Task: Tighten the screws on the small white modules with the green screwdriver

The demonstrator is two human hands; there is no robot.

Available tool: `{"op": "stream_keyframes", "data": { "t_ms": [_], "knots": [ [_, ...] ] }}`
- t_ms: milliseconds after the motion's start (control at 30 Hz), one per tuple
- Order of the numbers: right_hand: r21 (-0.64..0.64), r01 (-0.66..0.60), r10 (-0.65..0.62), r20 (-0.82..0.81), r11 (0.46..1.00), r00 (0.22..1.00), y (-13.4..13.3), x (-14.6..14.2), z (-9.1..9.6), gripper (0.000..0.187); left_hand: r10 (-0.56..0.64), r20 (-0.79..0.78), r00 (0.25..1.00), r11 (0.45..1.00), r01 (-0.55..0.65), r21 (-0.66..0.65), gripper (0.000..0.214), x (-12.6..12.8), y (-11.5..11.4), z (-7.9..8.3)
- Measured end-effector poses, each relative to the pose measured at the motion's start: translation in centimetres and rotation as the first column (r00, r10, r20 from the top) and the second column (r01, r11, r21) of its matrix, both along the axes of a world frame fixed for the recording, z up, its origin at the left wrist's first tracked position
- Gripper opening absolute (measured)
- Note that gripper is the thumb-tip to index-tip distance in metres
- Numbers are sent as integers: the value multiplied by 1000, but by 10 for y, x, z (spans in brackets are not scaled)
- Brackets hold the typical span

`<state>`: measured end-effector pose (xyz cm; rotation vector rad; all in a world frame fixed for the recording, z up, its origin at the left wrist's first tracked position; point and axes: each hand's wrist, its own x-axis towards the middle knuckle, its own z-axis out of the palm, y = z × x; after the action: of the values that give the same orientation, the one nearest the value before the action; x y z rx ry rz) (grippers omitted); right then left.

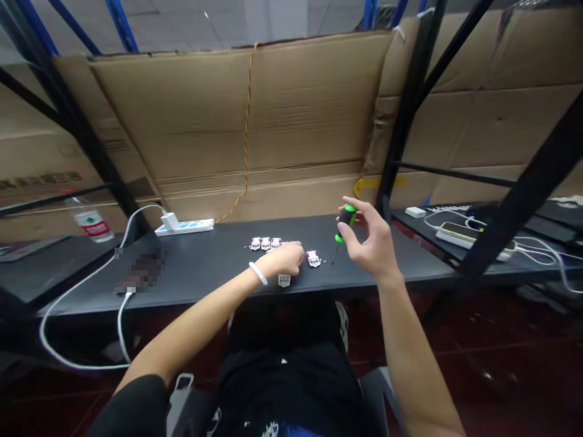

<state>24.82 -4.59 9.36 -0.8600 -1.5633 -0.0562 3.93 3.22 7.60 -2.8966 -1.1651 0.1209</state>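
My right hand (371, 240) holds a small screwdriver (345, 223) with a green and black handle, its tip pointing down at the black table (204, 267). My left hand (285, 258) rests closed on the table, its fingers curled over something small I cannot make out. A white and pink switch-like part (313, 258) lies between the two hands. A row of three similar parts (265, 243) sits just beyond my left hand. Another small white part (284, 280) lies at the table's front edge under my left wrist.
A white power strip (184, 227) with a charger and white cable sits at the back left. A blurred dark object (139, 270) lies left. A plastic bottle (91, 221) stands far left. Cardboard (291, 121) lines the back. Black rack posts (405, 109) and more chargers (460, 233) are right.
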Motion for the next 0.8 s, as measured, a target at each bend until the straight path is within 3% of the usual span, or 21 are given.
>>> {"op": "stream_keyframes", "data": {
  "t_ms": [233,333,433,533,800],
  "knots": [
    [8,8,-8,-5,1000,1000,0,1,0,46,49,201,978,995,-32,-91,35,-11,15,2],
    [15,4,-4,-5,1000,1000,0,2,-1,47,126,244,961,989,-102,-107,30,-14,15,7],
    [16,5,-5,-7,1000,1000,1,2,-1,47,204,162,966,977,-190,-96,15,-11,8,8],
    [9,4,-4,-6,1000,1000,1,2,-1,47,249,57,967,968,-247,-33,16,-3,0,5],
    [19,10,-10,5,1000,1000,0,2,0,45,267,50,962,963,-269,33,18,6,-5,-4]
  ]
}}
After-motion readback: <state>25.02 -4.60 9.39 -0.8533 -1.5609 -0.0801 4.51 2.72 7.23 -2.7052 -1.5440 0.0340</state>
